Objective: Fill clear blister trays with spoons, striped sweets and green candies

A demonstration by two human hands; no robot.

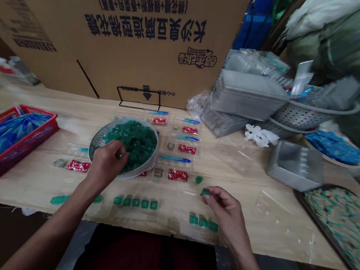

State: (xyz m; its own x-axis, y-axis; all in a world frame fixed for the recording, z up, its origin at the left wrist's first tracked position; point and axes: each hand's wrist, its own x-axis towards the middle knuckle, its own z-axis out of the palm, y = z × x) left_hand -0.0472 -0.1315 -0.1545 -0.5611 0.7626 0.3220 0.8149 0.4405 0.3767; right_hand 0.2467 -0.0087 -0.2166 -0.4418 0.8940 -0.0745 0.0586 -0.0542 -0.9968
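My right hand pinches a small green jelly-like piece between thumb and fingers, just above the table. Another green piece lies on the wood beside it. Below it, a clear plastic tray holds three green pieces in a row. My left hand rests at the near edge of a round perforated basket heaped with green pieces. Its fingers are curled together, and whatever is in them is hidden. In front of me, another clear tray carries a row of several green pieces.
Filled clear trays with red packets and blue pens lie behind the basket. A red basket of blue items stands left. On the right are stacked clear trays, a plastic box and a dark tray of striped pieces. A cardboard box stands behind.
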